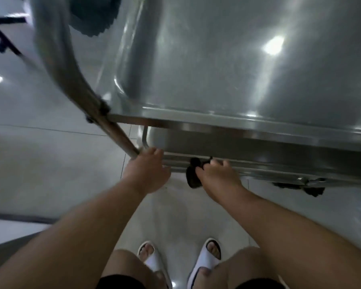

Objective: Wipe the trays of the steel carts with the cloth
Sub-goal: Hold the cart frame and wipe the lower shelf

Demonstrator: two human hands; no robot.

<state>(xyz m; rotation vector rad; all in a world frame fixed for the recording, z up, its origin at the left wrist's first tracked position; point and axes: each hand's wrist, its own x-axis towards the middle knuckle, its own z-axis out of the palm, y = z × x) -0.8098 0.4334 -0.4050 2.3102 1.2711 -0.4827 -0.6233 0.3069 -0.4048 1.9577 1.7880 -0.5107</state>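
Steel cart, seen from above: top tray (227,59) fills the upper frame, glare spots on it. Dark cloth (193,174) is bunched in the right hand (219,176), fingers (216,163) clenched round it, at the front rim of the lower tray (258,161). Most of the cloth hangs just left of and below those fingers, in front of the rim. Left hand (146,172) is just left of the cloth, not touching it. Its fingers (154,152) reach the bottom end of the slanted frame tube (117,134), right by the lower tray's corner; can't tell whether they wrap the tube or only touch it. Blurred second dark cloth (94,15) lies on the top tray's far left corner, well above both hands. Caster (313,189) shows under the lower tray, well right of the right hand. White slides (206,261) on pale floor tiles (50,153), below both hands.
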